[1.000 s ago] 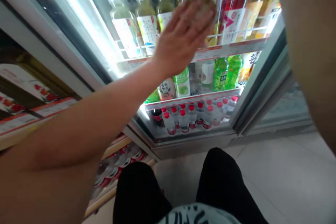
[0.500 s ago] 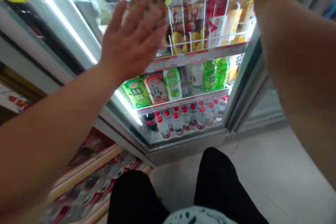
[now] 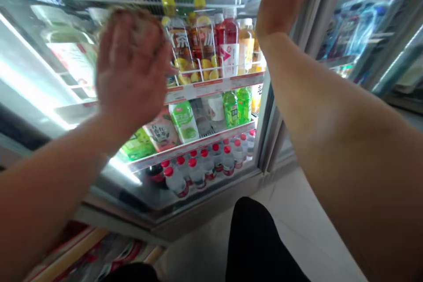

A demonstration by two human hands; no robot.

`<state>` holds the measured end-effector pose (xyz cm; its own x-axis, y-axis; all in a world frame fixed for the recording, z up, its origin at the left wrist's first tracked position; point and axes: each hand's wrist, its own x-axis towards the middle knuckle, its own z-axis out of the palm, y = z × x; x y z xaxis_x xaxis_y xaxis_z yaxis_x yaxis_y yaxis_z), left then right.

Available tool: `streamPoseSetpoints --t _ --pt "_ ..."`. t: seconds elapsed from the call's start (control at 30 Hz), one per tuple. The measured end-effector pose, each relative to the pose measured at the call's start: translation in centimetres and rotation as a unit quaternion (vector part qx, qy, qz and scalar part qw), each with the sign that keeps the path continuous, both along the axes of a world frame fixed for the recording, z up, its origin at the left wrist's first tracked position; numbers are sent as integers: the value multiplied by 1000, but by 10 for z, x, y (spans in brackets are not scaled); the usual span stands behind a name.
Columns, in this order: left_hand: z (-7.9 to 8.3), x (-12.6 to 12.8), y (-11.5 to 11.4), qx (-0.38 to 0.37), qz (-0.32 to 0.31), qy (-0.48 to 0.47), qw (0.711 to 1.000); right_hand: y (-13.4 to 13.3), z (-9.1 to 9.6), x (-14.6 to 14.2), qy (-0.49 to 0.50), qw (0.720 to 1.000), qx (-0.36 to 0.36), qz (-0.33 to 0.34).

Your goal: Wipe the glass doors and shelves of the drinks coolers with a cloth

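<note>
the left hand (image 3: 132, 70) lies flat against the glass door (image 3: 59, 83) of a drinks cooler, its fingers (image 3: 114, 39) stretched out and a little spread, pointing up. under them sits a brownish cloth (image 3: 142, 17); only its upper edge shows, just past the fingertips, and it is blurred, so its shape is hard to tell. the cloth is on the left half of the pane, level with the shelf (image 3: 211, 88) of tall tea bottles (image 3: 228, 48), which stand just to its right behind the glass. the right hand (image 3: 280, 2) is well apart from the cloth, higher and across the pane, its palm laid on the upright door frame (image 3: 312, 22). its fingertips run out of the top of the view, so whether they hook round the frame cannot be told. the left hand is plainly the nearer one. below, red-capped water bottles (image 3: 198, 172) fill the lowest shelf.
</note>
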<state>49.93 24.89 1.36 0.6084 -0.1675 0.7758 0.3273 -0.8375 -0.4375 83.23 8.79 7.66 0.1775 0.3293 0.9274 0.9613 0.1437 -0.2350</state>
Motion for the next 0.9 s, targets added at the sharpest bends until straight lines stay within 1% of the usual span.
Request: streamPoseSetpoints --t 0.03,0.1,0.17,0.2,0.27,0.33,0.4,0.43,0.5,0.53,0.6,0.67,0.7,0.73,0.77,0.8,0.83,0.87,0.9 --pt "-13 17 -8 43 23 24 999 12 5 -1 27 998 32 -36" --pt "-39 49 -23 97 15 64 993 36 17 -4 90 984 92 -123" --pt "-58 70 -33 122 20 125 984 54 25 -7 125 967 126 -184" --pt "-64 73 -36 130 26 148 980 60 28 -7 127 963 135 -195" --pt "-66 65 -36 136 36 172 975 66 27 -4 106 964 163 -181" --pt "-59 41 -29 128 39 160 978 68 22 3 80 963 209 -152" --pt "-46 6 -20 110 40 131 984 69 17 8 69 960 243 -124" --pt "-39 -13 -15 99 45 114 988 69 15 10 69 959 249 -114" --pt "-26 -46 -5 74 61 76 992 68 15 11 82 962 240 -99" --pt "-19 -58 -1 60 70 57 994 67 17 9 89 965 230 -94" --pt "-7 -72 3 34 81 15 996 62 22 -2 131 966 201 -98" --pt "6 -71 1 14 84 -30 996 52 27 -25 183 962 172 -111" --pt "13 -65 -4 6 85 -50 995 46 28 -42 180 963 167 -107" --pt "20 -57 -10 -2 86 -72 994 40 28 -63 154 970 166 -88" --pt "26 -48 -18 -15 87 -90 992 34 27 -87 86 979 176 -48" --pt "33 -37 -27 -27 85 -108 990 29 25 -112 6 984 176 11" --pt "39 -26 -37 -39 83 -130 987 26 23 -138 -53 983 157 83" --pt "45 -16 -45 -49 83 -148 984 25 21 -164 -77 979 111 153" --pt "50 -6 -52 -56 83 -167 981 26 20 -186 -68 976 62 199"
